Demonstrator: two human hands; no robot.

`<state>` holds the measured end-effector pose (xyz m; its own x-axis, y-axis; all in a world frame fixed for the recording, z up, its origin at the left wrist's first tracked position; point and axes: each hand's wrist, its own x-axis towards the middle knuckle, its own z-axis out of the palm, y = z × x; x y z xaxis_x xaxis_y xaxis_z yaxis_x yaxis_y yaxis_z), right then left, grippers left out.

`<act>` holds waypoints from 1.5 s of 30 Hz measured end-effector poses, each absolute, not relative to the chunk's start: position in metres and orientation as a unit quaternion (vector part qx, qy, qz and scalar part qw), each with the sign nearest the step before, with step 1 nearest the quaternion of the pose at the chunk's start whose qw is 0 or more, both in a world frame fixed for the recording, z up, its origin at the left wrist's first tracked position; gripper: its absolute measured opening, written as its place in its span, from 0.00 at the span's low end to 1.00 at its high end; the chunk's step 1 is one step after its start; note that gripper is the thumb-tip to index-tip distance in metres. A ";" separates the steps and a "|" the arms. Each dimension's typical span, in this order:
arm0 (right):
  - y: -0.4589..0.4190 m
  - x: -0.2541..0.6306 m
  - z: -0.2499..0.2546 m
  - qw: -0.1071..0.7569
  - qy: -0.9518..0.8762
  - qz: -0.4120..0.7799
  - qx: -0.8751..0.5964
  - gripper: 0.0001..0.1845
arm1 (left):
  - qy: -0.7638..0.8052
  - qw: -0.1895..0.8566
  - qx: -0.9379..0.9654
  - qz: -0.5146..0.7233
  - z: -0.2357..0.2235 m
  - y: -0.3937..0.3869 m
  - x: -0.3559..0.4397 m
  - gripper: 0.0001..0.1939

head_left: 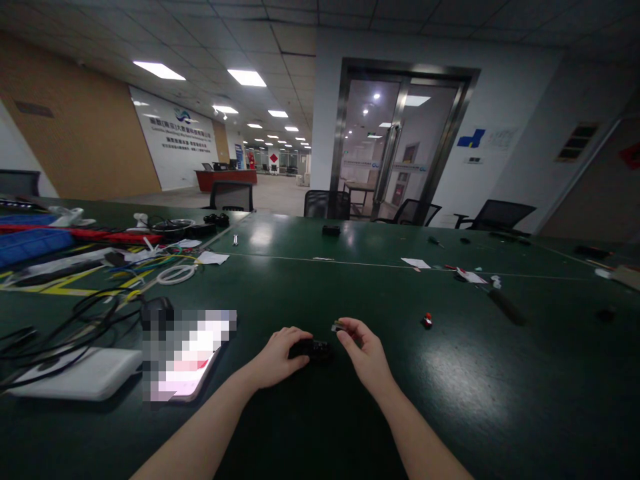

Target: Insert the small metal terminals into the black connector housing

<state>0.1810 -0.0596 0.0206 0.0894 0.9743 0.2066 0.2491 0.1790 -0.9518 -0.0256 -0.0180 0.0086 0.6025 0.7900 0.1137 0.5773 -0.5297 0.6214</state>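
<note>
On the dark green tabletop, my left hand is closed around the left end of a small black device, whose exact kind I cannot make out. My right hand pinches a small flat piece with a silvery end between thumb and fingers. This piece is held just above and to the right of the black device, apart from it. The palm side of my left hand hides part of the device. A lit phone, partly pixelated, lies left of my left hand.
A white box-shaped device with black cables lies at the left. Farther back are a coiled white cable, blue trays and paper scraps. A small red object and a dark-handled tool lie to the right.
</note>
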 end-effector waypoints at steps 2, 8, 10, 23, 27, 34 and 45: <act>-0.059 0.182 0.019 0.515 -0.566 0.363 -0.530 0.15 | 0.403 0.276 0.851 0.191 0.010 -0.019 -0.026 0.19; -0.059 0.183 0.019 0.531 -0.550 0.374 -0.526 0.16 | 0.407 0.278 0.849 0.190 0.012 -0.020 -0.025 0.19; -0.060 0.183 0.021 0.532 -0.546 0.373 -0.529 0.16 | 0.406 0.276 0.850 0.190 0.011 -0.020 -0.025 0.19; -0.057 0.186 0.017 0.558 -0.535 0.368 -0.516 0.18 | 0.413 0.283 0.845 0.190 0.015 -0.022 -0.024 0.20; -0.059 0.186 0.021 0.555 -0.527 0.376 -0.523 0.17 | 0.406 0.284 0.847 0.193 0.011 -0.020 -0.025 0.20; -0.062 0.186 0.025 0.556 -0.520 0.380 -0.526 0.17 | 0.409 0.284 0.847 0.186 0.014 -0.021 -0.025 0.20; -0.060 0.187 0.021 0.557 -0.522 0.383 -0.520 0.17 | 0.408 0.285 0.846 0.192 0.012 -0.021 -0.025 0.19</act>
